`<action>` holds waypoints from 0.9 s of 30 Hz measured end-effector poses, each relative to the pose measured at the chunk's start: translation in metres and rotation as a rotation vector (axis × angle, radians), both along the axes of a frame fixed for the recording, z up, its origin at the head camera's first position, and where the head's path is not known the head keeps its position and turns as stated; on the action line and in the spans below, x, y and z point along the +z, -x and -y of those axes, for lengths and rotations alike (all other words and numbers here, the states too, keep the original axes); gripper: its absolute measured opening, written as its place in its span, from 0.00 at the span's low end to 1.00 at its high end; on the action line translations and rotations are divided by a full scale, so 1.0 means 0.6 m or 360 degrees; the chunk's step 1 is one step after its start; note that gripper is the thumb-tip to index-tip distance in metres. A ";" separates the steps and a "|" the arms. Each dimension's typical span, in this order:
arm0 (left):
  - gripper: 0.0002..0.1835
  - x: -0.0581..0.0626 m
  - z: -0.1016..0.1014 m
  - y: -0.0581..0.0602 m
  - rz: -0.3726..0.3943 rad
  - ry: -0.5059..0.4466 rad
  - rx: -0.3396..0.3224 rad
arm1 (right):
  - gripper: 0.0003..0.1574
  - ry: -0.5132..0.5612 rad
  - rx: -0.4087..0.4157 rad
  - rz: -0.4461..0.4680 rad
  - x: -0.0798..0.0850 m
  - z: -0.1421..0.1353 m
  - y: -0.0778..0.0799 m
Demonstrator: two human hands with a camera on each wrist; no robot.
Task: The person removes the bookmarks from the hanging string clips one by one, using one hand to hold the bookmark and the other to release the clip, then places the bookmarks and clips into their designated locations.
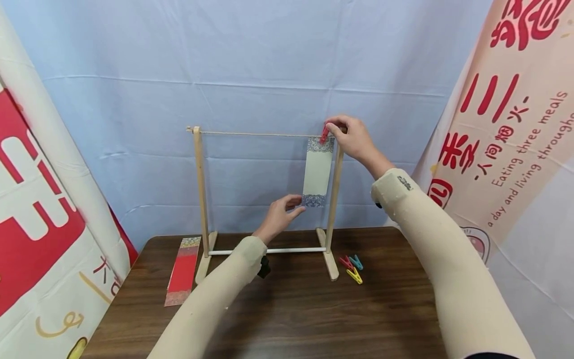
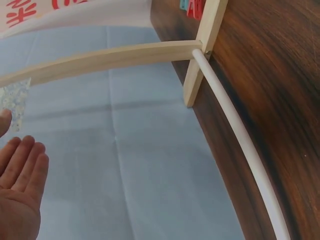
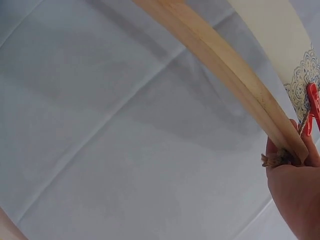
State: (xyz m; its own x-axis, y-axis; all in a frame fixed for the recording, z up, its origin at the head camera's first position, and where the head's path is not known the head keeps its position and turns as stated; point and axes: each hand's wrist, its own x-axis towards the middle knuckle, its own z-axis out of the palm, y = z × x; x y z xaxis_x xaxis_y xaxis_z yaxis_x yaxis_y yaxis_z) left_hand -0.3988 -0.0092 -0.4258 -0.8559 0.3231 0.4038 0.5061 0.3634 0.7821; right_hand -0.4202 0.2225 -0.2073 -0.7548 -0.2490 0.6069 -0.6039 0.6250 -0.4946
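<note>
A pale paper strip (image 1: 318,172) with patterned ends hangs upright from the string (image 1: 260,133) at the right of the wooden rack. A red clothespin (image 1: 324,134) sits over the strip's top edge and the string. My right hand (image 1: 354,137) pinches this clothespin, close to the top of the right post; in the right wrist view the red clothespin (image 3: 313,102) shows beyond the post's end. My left hand (image 1: 281,215) is beside the strip's lower end, its fingers fairly straight in the left wrist view, near the patterned corner (image 2: 19,102).
Red and yellow-patterned paper strips (image 1: 183,269) lie at the table's left. Several clothespins in red (image 1: 347,263), blue (image 1: 356,262) and yellow (image 1: 355,275) lie right of the rack's foot. A white rod (image 1: 287,250) joins the rack's feet. A blue cloth (image 1: 260,60) hangs behind.
</note>
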 end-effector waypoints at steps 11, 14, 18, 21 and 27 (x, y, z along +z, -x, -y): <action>0.18 0.010 -0.014 -0.007 -0.0068 0.0026 0.0025 | 0.23 0.0029 0.0001 0.0022 -0.003 0.001 -0.003; 0.13 0.007 -0.022 -0.006 -0.0081 0.0039 0.0056 | 0.23 0.0033 0.0008 0.0043 -0.008 -0.003 -0.002; 0.07 0.000 -0.036 0.004 -0.0076 0.0008 0.0052 | 0.23 0.0105 0.0029 0.0086 -0.010 -0.008 -0.001; 0.05 -0.005 -0.041 0.014 -0.0030 -0.0014 0.0055 | 0.24 0.0122 0.0042 0.0116 -0.005 -0.009 0.001; 0.05 -0.004 -0.038 0.021 0.0021 -0.0052 0.0128 | 0.23 0.0099 0.0053 0.0134 0.006 -0.007 0.005</action>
State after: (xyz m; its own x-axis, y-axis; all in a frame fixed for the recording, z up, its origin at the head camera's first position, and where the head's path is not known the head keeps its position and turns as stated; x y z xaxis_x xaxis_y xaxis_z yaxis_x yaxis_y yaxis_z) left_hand -0.4112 0.0134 -0.4283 -0.8839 0.2399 0.4015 0.4659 0.3767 0.8006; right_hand -0.4232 0.2265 -0.2039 -0.7954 -0.2387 0.5570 -0.5788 0.5715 -0.5817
